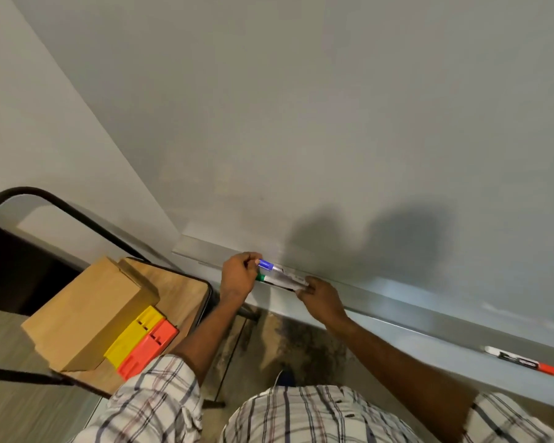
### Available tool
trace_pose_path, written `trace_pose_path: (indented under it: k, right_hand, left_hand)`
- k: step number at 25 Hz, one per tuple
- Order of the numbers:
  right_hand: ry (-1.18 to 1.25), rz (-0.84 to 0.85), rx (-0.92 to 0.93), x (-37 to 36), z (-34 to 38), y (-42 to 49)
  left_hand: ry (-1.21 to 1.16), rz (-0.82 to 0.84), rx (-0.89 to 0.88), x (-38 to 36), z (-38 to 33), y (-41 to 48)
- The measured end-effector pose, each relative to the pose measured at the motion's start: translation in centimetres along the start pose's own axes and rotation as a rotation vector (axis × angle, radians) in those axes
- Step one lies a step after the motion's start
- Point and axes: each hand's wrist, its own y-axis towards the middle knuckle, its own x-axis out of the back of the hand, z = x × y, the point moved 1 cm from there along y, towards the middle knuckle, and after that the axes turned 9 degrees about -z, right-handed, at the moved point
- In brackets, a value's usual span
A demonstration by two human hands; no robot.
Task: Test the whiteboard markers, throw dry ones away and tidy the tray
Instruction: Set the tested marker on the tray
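Chair [186, 292]: a cardboard box [87, 311], a yellow block [135, 334] and a red block [147, 350] sit on its wooden seat.
Left hand [237, 278]: fingers curled round the capped end of the marker bundle [283, 277].
Right hand [325, 300]: pinching the bundle's other end.
Marker bundle: blue and green caps showing, at the tray's [397, 311] left stretch.
Red marker [525, 363]: lying in the tray, well to the right.
Whiteboard [333, 123]: rising behind the tray.

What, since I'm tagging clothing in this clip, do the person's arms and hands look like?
The left hand and right hand are bare: no gloves, and no watch or ring shows. Both forearms are uncovered. The left sleeve and right sleeve belong to a white checked shirt with dark and reddish lines, ending near the elbows.
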Motion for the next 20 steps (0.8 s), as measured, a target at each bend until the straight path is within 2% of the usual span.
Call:
trace_pose_path:
  k: [9,15,20]
  right_hand:
    - [-0.089,0.092,0.058,-1.4,0.2,-0.8]
    - [-0.063,0.064,0.072,-1.5,0.1,-0.9]
    - [-0.080,0.061,0.089,-2.0,0.0,-0.9]
  left_hand:
    - [0.175,0.028,-0.085,-0.1,1.2,0.4]
    - [0.292,0.108,-0.270,-0.5,1.2,-0.1]
    - [0.353,0.133,-0.289,-0.2,0.9,-0.4]
